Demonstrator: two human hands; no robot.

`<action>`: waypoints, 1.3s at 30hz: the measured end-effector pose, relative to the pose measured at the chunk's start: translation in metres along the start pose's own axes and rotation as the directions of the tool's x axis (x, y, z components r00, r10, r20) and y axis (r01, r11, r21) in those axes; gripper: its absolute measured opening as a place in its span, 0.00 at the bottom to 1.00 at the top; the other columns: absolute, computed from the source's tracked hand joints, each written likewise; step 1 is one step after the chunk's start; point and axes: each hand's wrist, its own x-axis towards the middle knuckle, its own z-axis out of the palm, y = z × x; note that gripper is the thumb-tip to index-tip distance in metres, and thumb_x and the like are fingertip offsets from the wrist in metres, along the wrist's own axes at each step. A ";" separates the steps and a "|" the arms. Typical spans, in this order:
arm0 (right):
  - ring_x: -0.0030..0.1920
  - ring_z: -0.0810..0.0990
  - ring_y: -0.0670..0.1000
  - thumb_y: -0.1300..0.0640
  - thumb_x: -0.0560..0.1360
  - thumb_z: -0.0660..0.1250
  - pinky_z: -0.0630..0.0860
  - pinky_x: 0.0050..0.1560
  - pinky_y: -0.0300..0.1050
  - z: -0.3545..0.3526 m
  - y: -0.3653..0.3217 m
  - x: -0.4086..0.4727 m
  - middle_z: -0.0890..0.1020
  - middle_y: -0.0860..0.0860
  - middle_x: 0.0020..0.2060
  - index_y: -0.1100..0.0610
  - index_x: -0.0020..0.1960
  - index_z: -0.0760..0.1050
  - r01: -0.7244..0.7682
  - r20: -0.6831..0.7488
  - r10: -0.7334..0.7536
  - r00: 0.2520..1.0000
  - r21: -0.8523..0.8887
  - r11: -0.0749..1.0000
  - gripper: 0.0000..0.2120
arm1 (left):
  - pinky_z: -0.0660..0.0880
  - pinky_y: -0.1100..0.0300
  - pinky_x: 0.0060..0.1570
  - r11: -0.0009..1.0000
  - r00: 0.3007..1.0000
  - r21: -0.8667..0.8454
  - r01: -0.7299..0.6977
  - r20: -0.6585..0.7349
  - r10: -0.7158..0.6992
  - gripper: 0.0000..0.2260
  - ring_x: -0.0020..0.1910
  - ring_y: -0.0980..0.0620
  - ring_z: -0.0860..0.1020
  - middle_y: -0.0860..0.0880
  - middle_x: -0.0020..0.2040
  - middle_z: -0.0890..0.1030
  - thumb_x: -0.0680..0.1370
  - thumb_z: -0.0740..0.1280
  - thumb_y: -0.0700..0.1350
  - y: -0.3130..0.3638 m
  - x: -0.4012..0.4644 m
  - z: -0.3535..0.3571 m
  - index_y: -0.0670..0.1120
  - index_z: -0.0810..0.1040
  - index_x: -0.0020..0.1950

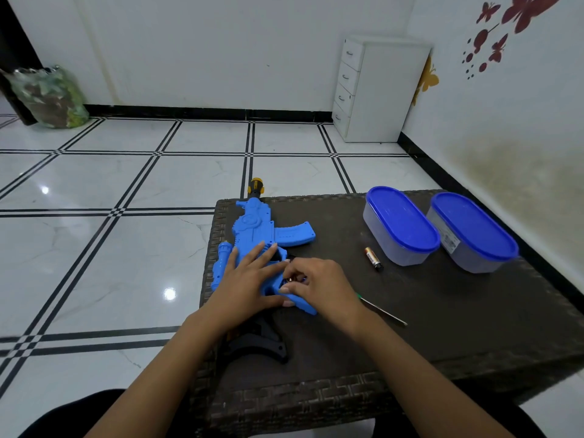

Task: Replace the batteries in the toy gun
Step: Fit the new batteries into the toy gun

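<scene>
A blue toy gun (252,226) with a black stock lies lengthwise on the left part of a dark woven table (442,327), its yellow-black muzzle past the far edge. My left hand (249,279) lies flat on the gun's body with straight fingers, pressing it down. My right hand (319,286) sits at the gun's grip with curled fingers, pinching a battery (290,279) at the open battery slot; only its metal end shows. A second battery (374,258) lies loose on the table to the right.
A thin screwdriver (384,310) lies just right of my right wrist. Two clear tubs with blue lids (399,221) (474,229) stand at the table's far right. A white drawer unit (379,90) stands in the corner, and a plastic bag (50,96) sits far left.
</scene>
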 end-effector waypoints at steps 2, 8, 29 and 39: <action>0.46 0.76 0.46 0.54 0.72 0.70 0.74 0.51 0.44 0.001 0.000 0.000 0.81 0.52 0.46 0.57 0.51 0.81 -0.004 0.021 0.004 1.000 0.003 1.000 0.10 | 0.35 0.44 0.70 1.000 1.000 0.020 0.008 0.007 -0.008 0.56 0.75 0.53 0.42 0.54 0.77 0.48 0.49 0.31 0.81 -0.002 0.000 0.000 0.61 0.57 0.73; 0.48 0.75 0.47 0.52 0.77 0.63 0.66 0.56 0.44 0.013 -0.004 -0.005 0.79 0.49 0.44 0.55 0.49 0.78 -0.051 -0.071 0.049 0.996 -0.034 0.998 0.08 | 0.36 0.44 0.70 0.998 0.999 0.058 0.016 0.049 -0.019 0.54 0.74 0.54 0.38 0.56 0.75 0.41 0.51 0.33 0.82 -0.011 -0.001 -0.004 0.61 0.54 0.73; 0.68 0.65 0.50 0.54 0.77 0.51 0.49 0.73 0.58 0.042 -0.011 0.000 0.69 0.49 0.67 0.54 0.69 0.62 -0.235 -0.179 0.197 0.964 -0.221 0.947 0.21 | 0.37 0.45 0.71 0.994 0.998 0.105 0.020 0.058 -0.027 0.41 0.76 0.53 0.42 0.54 0.77 0.43 0.59 0.39 0.71 -0.010 -0.004 -0.005 0.62 0.47 0.73; 0.76 0.45 0.46 0.60 0.78 0.56 0.35 0.72 0.60 0.028 -0.014 0.007 0.55 0.47 0.75 0.53 0.74 0.52 -0.287 0.024 0.293 0.956 -0.145 0.947 0.26 | 0.37 0.45 0.71 0.993 0.999 0.117 0.016 0.048 -0.022 0.51 0.74 0.56 0.40 0.57 0.74 0.39 0.53 0.34 0.80 -0.013 -0.003 -0.003 0.62 0.48 0.73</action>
